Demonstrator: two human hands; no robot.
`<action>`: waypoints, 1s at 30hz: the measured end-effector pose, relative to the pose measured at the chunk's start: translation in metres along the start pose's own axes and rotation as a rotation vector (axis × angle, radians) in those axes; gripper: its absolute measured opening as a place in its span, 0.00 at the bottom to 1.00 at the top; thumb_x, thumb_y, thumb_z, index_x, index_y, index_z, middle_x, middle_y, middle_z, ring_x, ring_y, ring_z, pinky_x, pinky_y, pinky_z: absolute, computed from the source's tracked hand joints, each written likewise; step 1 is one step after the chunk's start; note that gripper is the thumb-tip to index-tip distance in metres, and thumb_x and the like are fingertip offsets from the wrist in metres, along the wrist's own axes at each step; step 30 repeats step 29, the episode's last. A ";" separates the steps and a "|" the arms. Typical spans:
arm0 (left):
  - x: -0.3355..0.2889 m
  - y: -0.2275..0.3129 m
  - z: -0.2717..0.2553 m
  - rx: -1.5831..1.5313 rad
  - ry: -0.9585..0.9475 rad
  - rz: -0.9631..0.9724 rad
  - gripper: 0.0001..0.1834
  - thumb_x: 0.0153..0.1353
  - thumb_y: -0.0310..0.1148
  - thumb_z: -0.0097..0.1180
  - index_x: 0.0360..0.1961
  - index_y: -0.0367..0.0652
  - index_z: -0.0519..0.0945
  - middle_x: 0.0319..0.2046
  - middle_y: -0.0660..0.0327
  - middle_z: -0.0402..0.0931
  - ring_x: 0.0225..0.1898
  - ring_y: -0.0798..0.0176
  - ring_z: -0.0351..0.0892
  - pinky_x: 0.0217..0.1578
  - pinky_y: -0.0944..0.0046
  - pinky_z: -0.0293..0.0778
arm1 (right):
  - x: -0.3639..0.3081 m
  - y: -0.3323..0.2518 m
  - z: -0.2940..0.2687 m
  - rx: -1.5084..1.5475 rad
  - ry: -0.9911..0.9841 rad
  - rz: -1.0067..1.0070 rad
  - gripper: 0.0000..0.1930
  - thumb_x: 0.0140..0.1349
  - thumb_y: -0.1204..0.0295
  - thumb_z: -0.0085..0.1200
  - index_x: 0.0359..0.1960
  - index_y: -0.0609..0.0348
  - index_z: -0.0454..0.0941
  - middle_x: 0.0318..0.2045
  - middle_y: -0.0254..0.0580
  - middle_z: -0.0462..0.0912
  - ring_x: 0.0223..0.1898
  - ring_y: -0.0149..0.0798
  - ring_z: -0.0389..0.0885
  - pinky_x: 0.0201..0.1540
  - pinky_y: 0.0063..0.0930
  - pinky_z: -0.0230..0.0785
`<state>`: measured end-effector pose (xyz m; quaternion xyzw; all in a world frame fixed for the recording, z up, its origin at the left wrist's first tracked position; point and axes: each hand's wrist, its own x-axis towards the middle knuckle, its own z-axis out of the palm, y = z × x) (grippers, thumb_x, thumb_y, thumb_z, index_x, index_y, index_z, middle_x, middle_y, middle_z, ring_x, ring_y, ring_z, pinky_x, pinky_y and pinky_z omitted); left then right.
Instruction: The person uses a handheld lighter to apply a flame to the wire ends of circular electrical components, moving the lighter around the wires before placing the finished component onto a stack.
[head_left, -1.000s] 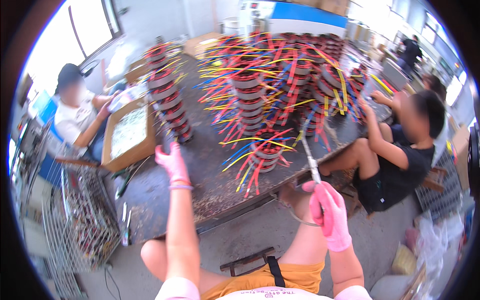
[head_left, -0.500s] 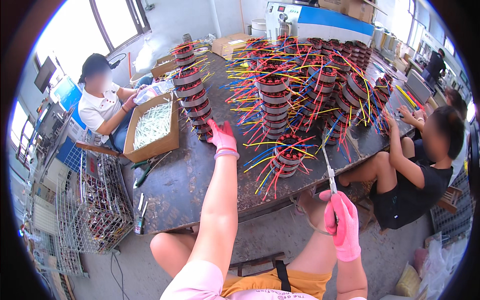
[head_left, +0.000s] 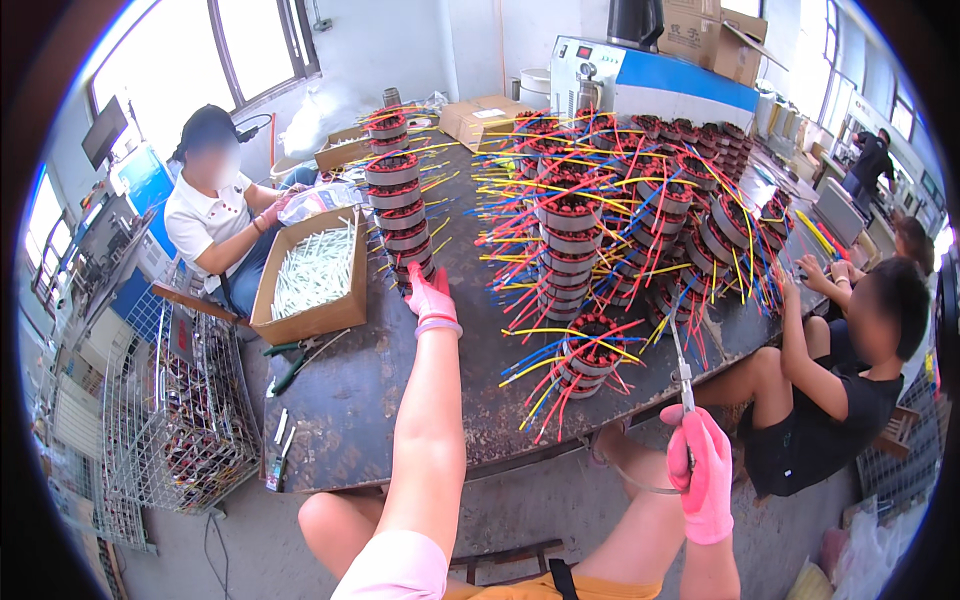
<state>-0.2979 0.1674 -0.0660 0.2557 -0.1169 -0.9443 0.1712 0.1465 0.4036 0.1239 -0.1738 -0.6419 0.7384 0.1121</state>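
My left hand (head_left: 431, 298), in a pink glove, has its fingers curled against the bottom of a tall stack of motor stators (head_left: 403, 205) with red windings and coloured wires. The fingertips press on the lowest stator; part of the grip is hidden. My right hand (head_left: 703, 465), also gloved in pink, is closed round a long thin metal tool (head_left: 684, 372) whose shaft points up and away. A grey cord or curved piece shows below that hand. Ahead of the tool, a short stator stack (head_left: 590, 352) with red, yellow and blue leads stands near the table edge.
Many stator stacks (head_left: 570, 225) with tangled wires crowd the table (head_left: 370, 400). A carton (head_left: 345, 312) of white sticks stands left, with green-handled pliers (head_left: 290, 372) beside it. One person (head_left: 212, 215) works at the left, others (head_left: 850, 340) at the right. Wire baskets (head_left: 190, 430) flank the table.
The view has shifted, so the table appears lower. My left hand stays at the stack's foot, and the stack looks straighter. My right hand keeps hold of the tool.
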 end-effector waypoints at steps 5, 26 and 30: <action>0.066 0.012 0.002 0.038 -0.192 -0.014 0.61 0.49 0.36 0.76 0.73 0.46 0.42 0.58 0.49 0.70 0.47 0.46 0.78 0.43 0.45 0.86 | 0.013 -0.008 0.007 -0.008 0.029 -0.021 0.18 0.74 0.60 0.46 0.47 0.65 0.76 0.15 0.26 0.65 0.15 0.18 0.55 0.16 0.15 0.44; 0.155 0.004 0.046 0.223 -0.389 -0.108 0.34 0.58 0.43 0.69 0.57 0.32 0.69 0.48 0.45 0.77 0.45 0.44 0.83 0.44 0.49 0.86 | 0.064 -0.009 0.019 -0.060 0.189 -0.070 0.17 0.74 0.62 0.45 0.44 0.66 0.76 0.13 0.27 0.64 0.11 0.19 0.54 0.14 0.17 0.41; 0.181 0.006 0.034 0.319 -0.588 0.001 0.33 0.61 0.44 0.66 0.58 0.33 0.67 0.49 0.42 0.77 0.47 0.39 0.82 0.46 0.45 0.85 | 0.064 -0.007 0.020 -0.048 0.179 -0.066 0.17 0.74 0.61 0.45 0.44 0.66 0.76 0.13 0.27 0.64 0.11 0.19 0.54 0.14 0.17 0.41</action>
